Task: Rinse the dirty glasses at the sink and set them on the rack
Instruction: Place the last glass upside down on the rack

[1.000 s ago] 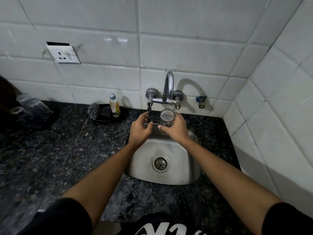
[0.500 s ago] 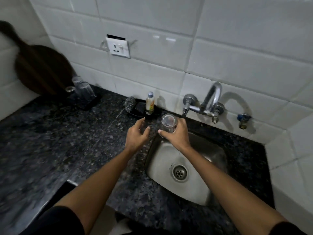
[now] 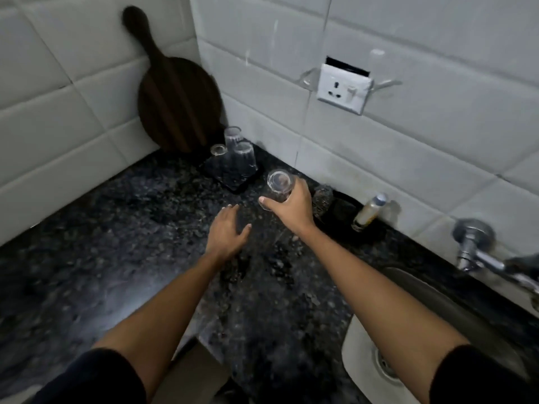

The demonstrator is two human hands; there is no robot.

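A clear glass point(image 3: 279, 185) is gripped by the right hand point(image 3: 291, 206) mid-frame, just short of the dark rack point(image 3: 233, 173). The left hand point(image 3: 229, 231) is kept loose and empty below it. Three glasses point(image 3: 235, 144) are already racked, so it's probably well along. Speckled black counter point(image 3: 116, 243), white tiled walls point(image 3: 408, 30), sink point(image 3: 361, 345) at lower right.

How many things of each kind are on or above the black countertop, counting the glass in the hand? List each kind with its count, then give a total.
Glasses: 4, three on the rack and one in the right hand
Wooden boards: 1
Small bottles: 1
Scrubbers: 1
Total: 7
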